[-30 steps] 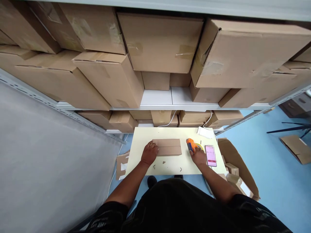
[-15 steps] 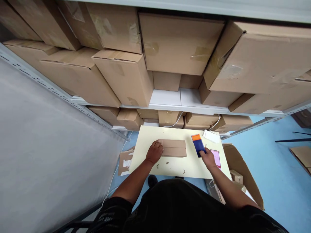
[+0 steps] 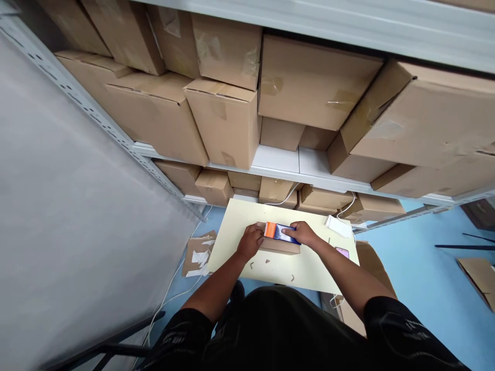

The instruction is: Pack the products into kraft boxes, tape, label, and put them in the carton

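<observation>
The right hand (image 3: 305,233), gripping the dispenser (image 3: 279,232), has brought it over the box (image 3: 280,248), whose left end the left hand (image 3: 249,241) holds, so both hands now work there.

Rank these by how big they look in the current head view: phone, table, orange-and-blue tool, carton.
1. Table
2. Carton, partly under the tool
3. Orange-and-blue tool
4. Phone, partly hidden by the arm
</observation>
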A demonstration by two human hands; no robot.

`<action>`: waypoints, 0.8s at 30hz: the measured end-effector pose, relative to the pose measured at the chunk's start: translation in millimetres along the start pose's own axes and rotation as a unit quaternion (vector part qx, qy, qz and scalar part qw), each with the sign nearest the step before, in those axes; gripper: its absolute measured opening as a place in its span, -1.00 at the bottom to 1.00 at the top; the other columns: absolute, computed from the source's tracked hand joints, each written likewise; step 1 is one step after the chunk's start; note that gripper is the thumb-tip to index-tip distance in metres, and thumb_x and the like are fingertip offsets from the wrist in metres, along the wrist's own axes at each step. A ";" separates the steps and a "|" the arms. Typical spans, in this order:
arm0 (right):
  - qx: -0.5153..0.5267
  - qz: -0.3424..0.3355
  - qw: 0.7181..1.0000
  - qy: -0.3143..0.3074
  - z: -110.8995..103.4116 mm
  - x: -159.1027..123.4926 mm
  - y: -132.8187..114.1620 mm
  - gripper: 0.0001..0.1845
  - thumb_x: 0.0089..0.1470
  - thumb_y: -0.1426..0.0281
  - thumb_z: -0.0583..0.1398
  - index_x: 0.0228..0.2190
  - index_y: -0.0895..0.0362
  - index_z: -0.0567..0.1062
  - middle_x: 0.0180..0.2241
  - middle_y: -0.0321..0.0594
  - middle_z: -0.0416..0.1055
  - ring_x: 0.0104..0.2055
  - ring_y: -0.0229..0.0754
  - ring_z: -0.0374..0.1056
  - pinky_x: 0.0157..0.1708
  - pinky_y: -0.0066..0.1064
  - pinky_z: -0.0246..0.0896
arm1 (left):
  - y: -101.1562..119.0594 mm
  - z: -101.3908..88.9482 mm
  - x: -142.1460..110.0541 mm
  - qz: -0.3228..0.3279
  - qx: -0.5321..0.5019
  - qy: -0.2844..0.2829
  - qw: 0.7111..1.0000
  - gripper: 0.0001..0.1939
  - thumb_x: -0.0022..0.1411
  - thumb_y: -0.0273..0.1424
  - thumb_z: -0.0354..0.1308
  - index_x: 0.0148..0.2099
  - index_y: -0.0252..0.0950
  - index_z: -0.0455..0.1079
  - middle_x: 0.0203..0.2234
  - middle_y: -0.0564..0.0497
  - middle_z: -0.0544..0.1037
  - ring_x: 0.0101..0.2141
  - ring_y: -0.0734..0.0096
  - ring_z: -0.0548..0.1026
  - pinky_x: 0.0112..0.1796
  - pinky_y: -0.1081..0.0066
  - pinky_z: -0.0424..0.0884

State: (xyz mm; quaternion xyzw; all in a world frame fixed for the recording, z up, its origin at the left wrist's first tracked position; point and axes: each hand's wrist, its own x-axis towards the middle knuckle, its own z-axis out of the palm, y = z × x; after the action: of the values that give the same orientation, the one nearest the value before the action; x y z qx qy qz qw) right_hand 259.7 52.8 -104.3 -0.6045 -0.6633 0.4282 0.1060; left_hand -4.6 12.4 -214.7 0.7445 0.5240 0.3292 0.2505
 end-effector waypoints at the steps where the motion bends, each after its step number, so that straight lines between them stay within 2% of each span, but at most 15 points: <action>1: -0.008 -0.004 1.000 -0.002 0.7 1.2 1.6 -0.39 -0.05 -0.17 0.26 -0.65 0.08 0.29 -0.65 -0.43 0.09 -0.53 -0.29 0.07 -0.51 -0.45 -0.06 | 1.7 -2.8 2.2 -0.027 -0.030 0.005 0.999 -0.85 0.26 -0.51 0.15 -0.21 -0.25 0.56 -0.07 -0.14 0.56 0.12 0.08 0.43 0.18 0.05 0.41; 5: -0.018 -0.005 1.000 -0.014 0.7 3.2 6.6 -0.41 -0.04 -0.16 0.25 -0.65 0.08 0.29 -0.65 -0.44 0.08 -0.54 -0.30 0.05 -0.51 -0.45 -0.06 | 11.5 -18.5 13.1 -0.171 -0.157 0.011 0.973 -0.74 0.30 -0.44 0.05 -0.26 -0.25 0.59 -0.14 -0.09 0.62 -0.01 0.17 0.52 0.11 0.14 0.43; 7: -0.019 -0.003 1.000 -0.012 1.6 4.1 7.0 -0.41 -0.03 -0.16 0.25 -0.65 0.08 0.30 -0.66 -0.44 0.09 -0.54 -0.29 0.06 -0.51 -0.45 -0.05 | 18.6 -25.1 17.2 -0.256 -0.240 -0.016 0.936 -0.68 0.38 -0.29 0.01 -0.19 -0.27 0.58 -0.19 -0.08 0.64 -0.10 0.22 0.56 -0.03 0.22 0.49; 9: -0.020 -0.004 1.000 -0.009 2.9 4.7 6.5 -0.41 -0.03 -0.16 0.24 -0.65 0.08 0.29 -0.65 -0.44 0.10 -0.54 -0.29 0.07 -0.51 -0.45 -0.05 | 26.0 -28.4 19.9 -0.321 -0.328 -0.061 0.886 -0.61 0.39 -0.14 0.01 -0.10 -0.29 0.55 -0.25 -0.07 0.64 -0.25 0.29 0.58 -0.24 0.33 0.49; 11: -0.024 -0.006 1.000 -0.009 3.8 4.8 5.4 -0.40 -0.03 -0.16 0.24 -0.65 0.07 0.29 -0.66 -0.44 0.11 -0.54 -0.29 0.08 -0.51 -0.45 -0.04 | 32.0 -28.8 21.6 -0.351 -0.390 -0.096 0.846 -0.60 0.33 -0.08 0.11 -0.07 -0.30 0.51 -0.31 -0.05 0.62 -0.36 0.37 0.55 -0.35 0.41 0.42; 13: -0.032 -0.009 0.999 -0.010 3.8 4.5 3.9 -0.40 -0.03 -0.18 0.23 -0.65 0.07 0.31 -0.66 -0.43 0.11 -0.54 -0.28 0.09 -0.51 -0.45 -0.04 | 35.7 -28.0 22.8 -0.357 -0.423 -0.102 0.826 -0.65 0.24 -0.11 0.22 -0.12 -0.29 0.49 -0.37 -0.01 0.60 -0.42 0.44 0.52 -0.37 0.44 0.39; 16: -0.052 -0.009 0.999 -0.011 3.2 3.8 -0.1 -0.38 -0.02 -0.20 0.22 -0.66 0.07 0.32 -0.67 -0.41 0.13 -0.54 -0.27 0.12 -0.51 -0.44 -0.03 | 37.7 -27.9 24.2 -0.371 -0.423 -0.096 0.821 -0.77 0.19 -0.23 0.27 -0.22 -0.30 0.46 -0.47 0.04 0.54 -0.46 0.47 0.49 -0.37 0.45 0.39; 18: -0.068 -0.006 0.998 -0.013 2.8 3.6 -4.3 -0.37 -0.01 -0.21 0.22 -0.66 0.07 0.33 -0.67 -0.39 0.17 -0.54 -0.25 0.15 -0.50 -0.43 -0.02 | 38.3 -28.9 24.9 -0.387 -0.391 -0.097 0.830 -0.86 0.19 -0.32 0.24 -0.26 -0.30 0.46 -0.52 0.05 0.52 -0.48 0.45 0.48 -0.39 0.45 0.39; 21: -0.100 -0.002 0.995 -0.020 2.7 3.7 -13.2 -0.37 0.00 -0.21 0.24 -0.66 0.07 0.37 -0.66 -0.35 0.24 -0.54 -0.24 0.19 -0.48 -0.41 0.01 | 39.3 -30.7 26.6 -0.389 -0.316 -0.084 0.861 -0.94 0.21 -0.42 0.18 -0.28 -0.28 0.47 -0.53 0.05 0.54 -0.47 0.40 0.50 -0.38 0.43 0.41; 24: -0.128 -0.003 0.991 -0.024 2.5 4.9 -23.6 -0.37 0.00 -0.22 0.25 -0.66 0.06 0.40 -0.66 -0.32 0.29 -0.53 -0.21 0.22 -0.47 -0.39 0.01 | 38.3 -33.3 29.4 -0.371 -0.252 -0.057 0.892 -0.91 0.22 -0.46 0.15 -0.31 -0.27 0.49 -0.48 0.04 0.58 -0.42 0.37 0.53 -0.34 0.42 0.44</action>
State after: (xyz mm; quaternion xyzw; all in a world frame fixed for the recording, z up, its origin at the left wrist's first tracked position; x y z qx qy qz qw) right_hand 240.1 58.4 -91.2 -0.6007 -0.7167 0.3540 0.0130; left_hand 0.8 28.7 -158.6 0.4252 0.6466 0.2897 0.5632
